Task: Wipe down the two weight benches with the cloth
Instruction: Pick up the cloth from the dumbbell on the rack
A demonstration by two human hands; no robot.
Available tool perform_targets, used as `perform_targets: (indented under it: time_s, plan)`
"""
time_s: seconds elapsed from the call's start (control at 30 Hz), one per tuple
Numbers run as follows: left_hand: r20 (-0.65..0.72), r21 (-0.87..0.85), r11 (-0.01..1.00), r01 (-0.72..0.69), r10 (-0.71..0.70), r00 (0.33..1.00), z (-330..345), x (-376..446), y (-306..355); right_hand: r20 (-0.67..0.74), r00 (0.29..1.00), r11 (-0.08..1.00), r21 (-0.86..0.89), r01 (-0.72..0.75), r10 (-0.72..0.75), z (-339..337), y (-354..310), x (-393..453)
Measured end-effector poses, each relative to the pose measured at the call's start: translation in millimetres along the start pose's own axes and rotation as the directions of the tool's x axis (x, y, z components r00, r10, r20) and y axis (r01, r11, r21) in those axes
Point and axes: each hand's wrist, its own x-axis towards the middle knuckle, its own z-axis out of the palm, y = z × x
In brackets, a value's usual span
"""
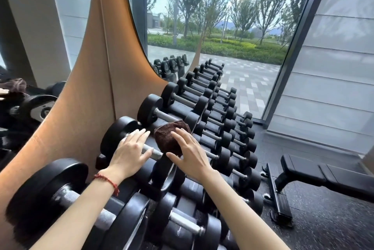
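A long dumbbell rack [204,120] is running away from the fingers toward a tall window [218,27], its rows of black dumbbells lying side by side. A tan curved wall panel [95,80] is standing to the left of the fingers, with a mirror beyond it. One black weight bench [323,171] is sitting on the dark floor [323,219] well to the right of the fingers, apart from both hands; a second bench is not showing in this view.

The nearest large dumbbell [113,138] is lying directly under the hands, its steel handle passing beneath the left fingers. The brown cloth [172,138] is lying bunched on top of that dumbbell's right-hand head, just beyond and between the two sets of fingertips.

The left hand [129,152] is resting flat over the handle, fingers straight and slightly spread, their tips reaching toward the cloth's left edge; whether they are touching it cannot be told. A red string bracelet [107,181] is circling that wrist. The right hand [190,156] is hovering at the cloth's near right side, fingers spread apart and gently bent, thumb stretched out to the left under the cloth's lower edge, with nothing clamped between them.
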Motion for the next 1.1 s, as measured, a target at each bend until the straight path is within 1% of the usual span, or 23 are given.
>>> perform_targets:
  time_s: [0.17,0.3,0.43,0.5,0.77,0.9,1.0,1.1]
  plan:
    - [0.010,-0.030,1.000,0.004,-0.003,1.000,7,8,-12,0.023,0.998,0.998,-0.035,0.051,-0.051,20,2,17]
    - [0.020,-0.034,0.999,0.001,0.000,1.000,12,13,-20,0.009,0.997,0.995,-0.069,0.072,-0.072,29,9,28]
    - [0.013,-0.053,0.999,0.008,-0.007,1.000,15,19,-25,0.015,0.999,0.998,-0.032,0.045,-0.044,32,15,39]
    - [0.002,-0.067,0.998,0.011,-0.011,1.000,16,21,-28,-0.003,1.000,1.000,0.001,0.026,-0.026,34,17,42]
    - [-0.012,-0.079,0.997,0.017,-0.018,1.000,19,25,-31,-0.070,0.997,0.996,0.085,0.041,-0.036,27,25,41]
    - [-0.014,-0.078,0.997,0.013,-0.014,1.000,21,25,-28,-0.107,0.993,0.991,0.111,0.068,-0.056,13,26,31]
    - [-0.008,-0.072,0.997,0.001,-0.001,1.000,22,26,-23,-0.146,0.984,0.989,0.097,0.115,-0.100,4,20,23]
    - [0.000,-0.062,0.998,-0.009,0.009,1.000,21,25,-20,-0.143,0.982,0.987,0.086,0.136,-0.123,3,13,17]
